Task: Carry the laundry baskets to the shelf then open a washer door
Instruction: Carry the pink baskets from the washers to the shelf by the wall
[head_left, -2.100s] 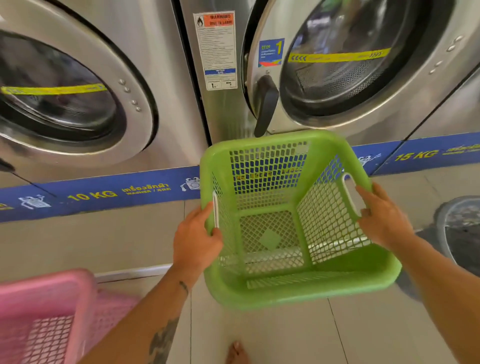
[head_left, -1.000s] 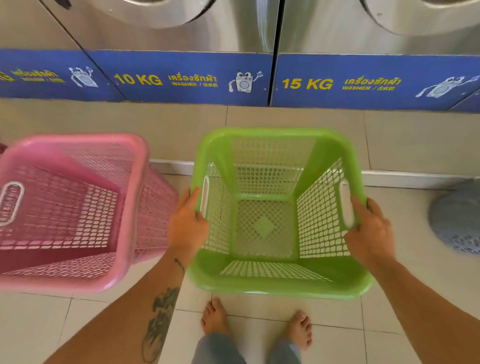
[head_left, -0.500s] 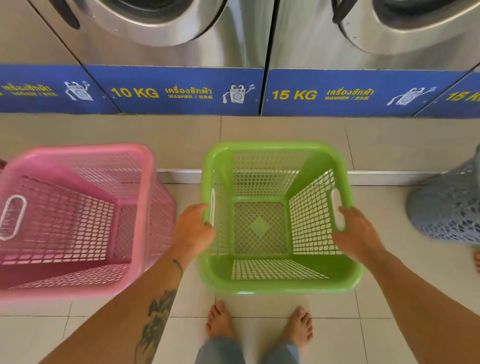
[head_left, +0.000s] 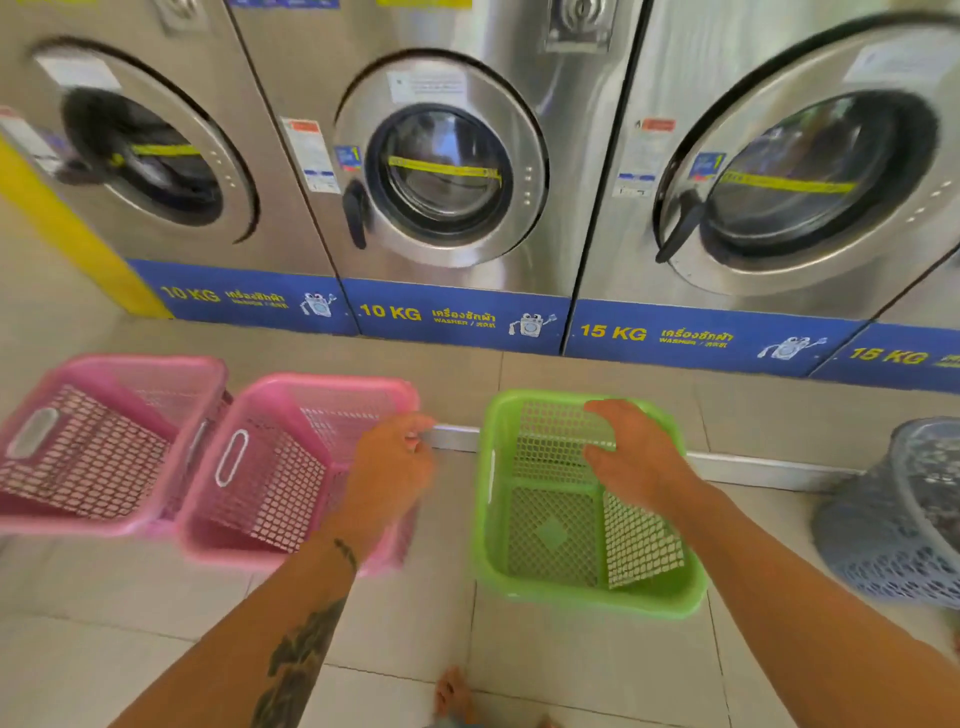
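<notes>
A green laundry basket (head_left: 587, 597) stands empty on the tiled floor in front of the washers. My right hand (head_left: 634, 457) hovers over its far right part with fingers spread, holding nothing. My left hand (head_left: 389, 467) is left of the green basket, fingers loosely curled, overlapping the right rim of a pink basket (head_left: 311, 382); I see nothing in its grip. A second pink basket (head_left: 130, 364) sits further left. The middle 10 KG washer door (head_left: 441, 171) is closed, with a black handle (head_left: 356, 213) on its left side.
A 15 KG washer (head_left: 810, 182) at the right and another 10 KG washer (head_left: 145, 156) at the left are both closed. A grey mesh basket (head_left: 898, 519) stands at the far right. A low white step edge (head_left: 753, 467) runs along the floor. My bare foot (head_left: 454, 696) shows below.
Both hands have let go of the green basket's handles; it now rests on the floor. The view has tilted up to show the washer doors, and a second pink basket has come into view.
</notes>
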